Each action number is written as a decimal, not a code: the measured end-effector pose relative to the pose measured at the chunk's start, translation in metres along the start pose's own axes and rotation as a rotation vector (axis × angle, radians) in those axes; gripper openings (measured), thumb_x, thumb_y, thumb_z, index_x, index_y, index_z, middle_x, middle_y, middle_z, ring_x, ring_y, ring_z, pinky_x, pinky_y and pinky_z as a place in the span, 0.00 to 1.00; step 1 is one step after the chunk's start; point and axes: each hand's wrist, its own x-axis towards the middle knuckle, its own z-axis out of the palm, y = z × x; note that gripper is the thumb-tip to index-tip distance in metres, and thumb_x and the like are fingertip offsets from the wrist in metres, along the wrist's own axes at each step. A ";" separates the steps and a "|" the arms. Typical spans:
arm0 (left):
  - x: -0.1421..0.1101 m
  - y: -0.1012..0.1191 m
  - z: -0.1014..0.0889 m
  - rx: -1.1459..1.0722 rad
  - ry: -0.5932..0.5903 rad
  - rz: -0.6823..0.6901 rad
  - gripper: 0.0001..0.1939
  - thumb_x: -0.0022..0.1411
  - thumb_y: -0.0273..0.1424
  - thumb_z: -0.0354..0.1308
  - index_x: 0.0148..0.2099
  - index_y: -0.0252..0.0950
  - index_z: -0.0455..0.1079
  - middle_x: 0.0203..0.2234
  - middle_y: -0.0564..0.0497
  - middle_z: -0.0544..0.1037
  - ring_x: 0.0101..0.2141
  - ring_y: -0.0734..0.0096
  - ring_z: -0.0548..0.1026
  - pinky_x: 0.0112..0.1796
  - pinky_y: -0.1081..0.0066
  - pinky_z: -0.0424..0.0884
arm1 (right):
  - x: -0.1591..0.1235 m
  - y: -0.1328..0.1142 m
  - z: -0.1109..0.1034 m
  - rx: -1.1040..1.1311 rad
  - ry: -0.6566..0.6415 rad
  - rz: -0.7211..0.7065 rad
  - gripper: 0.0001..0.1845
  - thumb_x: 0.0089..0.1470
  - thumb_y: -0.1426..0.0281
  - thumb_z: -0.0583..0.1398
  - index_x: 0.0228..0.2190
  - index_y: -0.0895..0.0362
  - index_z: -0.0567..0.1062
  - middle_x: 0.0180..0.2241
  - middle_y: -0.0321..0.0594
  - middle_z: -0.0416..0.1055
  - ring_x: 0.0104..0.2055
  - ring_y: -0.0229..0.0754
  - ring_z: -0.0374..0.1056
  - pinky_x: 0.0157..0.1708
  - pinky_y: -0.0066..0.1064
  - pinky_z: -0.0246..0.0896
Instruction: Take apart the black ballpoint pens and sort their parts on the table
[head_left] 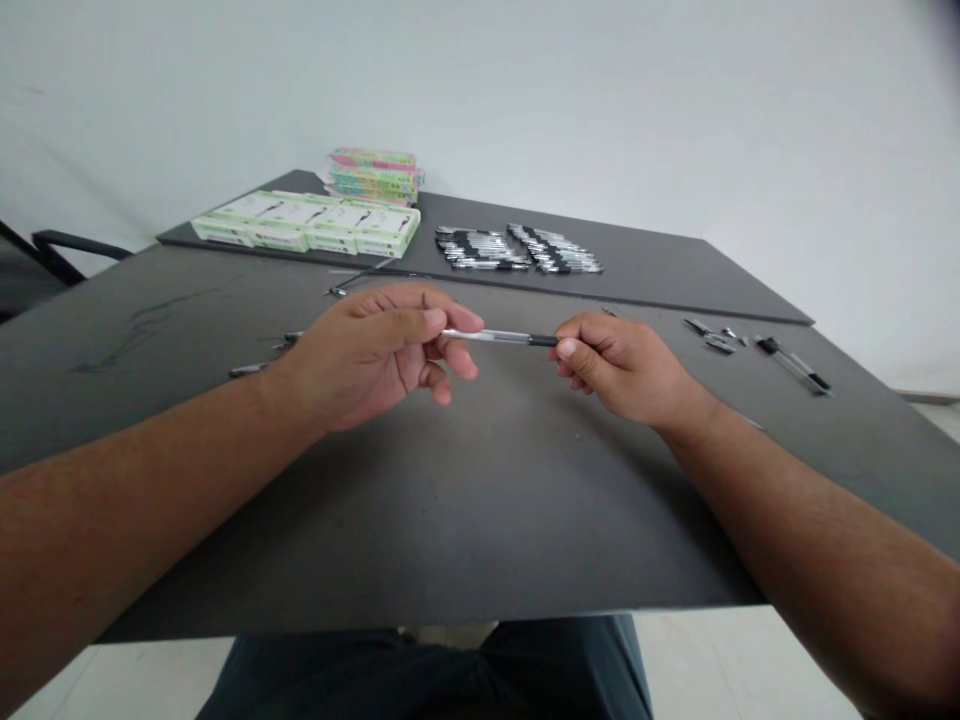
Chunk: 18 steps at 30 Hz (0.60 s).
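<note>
A clear-barrelled pen [504, 337] with a black grip lies level in the air between my two hands, above the table [465, 520]. My left hand [390, 345] pinches its left end between thumb and index finger, the other fingers loosely curled. The black grip end on the right is held by my right hand [619, 365], thumb pressed against the curled fingers. Its tip is hidden in that hand. Pen parts [251, 369] lie partly behind my left wrist. To the right of my right hand are small dark pen parts [712, 338] and clear barrels with black grips [795, 365].
Two groups of pens [480, 248] lie in rows on a raised dark board [645, 260] at the back. White-green boxes [307, 222] stand side by side at back left, with a stack of colourful packs [373, 175] behind. A black chair arm [82, 240] is at far left.
</note>
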 end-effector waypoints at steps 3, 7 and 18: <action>-0.001 0.000 0.003 0.373 0.081 0.000 0.12 0.74 0.40 0.65 0.49 0.37 0.79 0.26 0.50 0.82 0.26 0.62 0.82 0.25 0.68 0.77 | 0.000 -0.003 0.001 -0.192 0.033 -0.127 0.28 0.80 0.44 0.56 0.38 0.52 0.79 0.31 0.40 0.79 0.34 0.45 0.75 0.38 0.36 0.65; 0.002 0.002 0.004 0.963 0.064 -0.002 0.18 0.74 0.40 0.61 0.58 0.37 0.81 0.26 0.51 0.82 0.26 0.63 0.80 0.30 0.65 0.76 | 0.000 -0.007 0.004 -0.367 0.052 -0.203 0.24 0.81 0.52 0.54 0.40 0.52 0.80 0.35 0.44 0.82 0.39 0.48 0.76 0.42 0.38 0.65; 0.002 0.009 -0.002 1.466 -0.096 0.181 0.29 0.79 0.45 0.48 0.59 0.39 0.88 0.50 0.42 0.92 0.51 0.49 0.88 0.54 0.57 0.79 | 0.000 -0.013 0.004 0.074 -0.281 0.137 0.19 0.79 0.56 0.55 0.40 0.53 0.77 0.27 0.34 0.76 0.25 0.40 0.71 0.30 0.32 0.63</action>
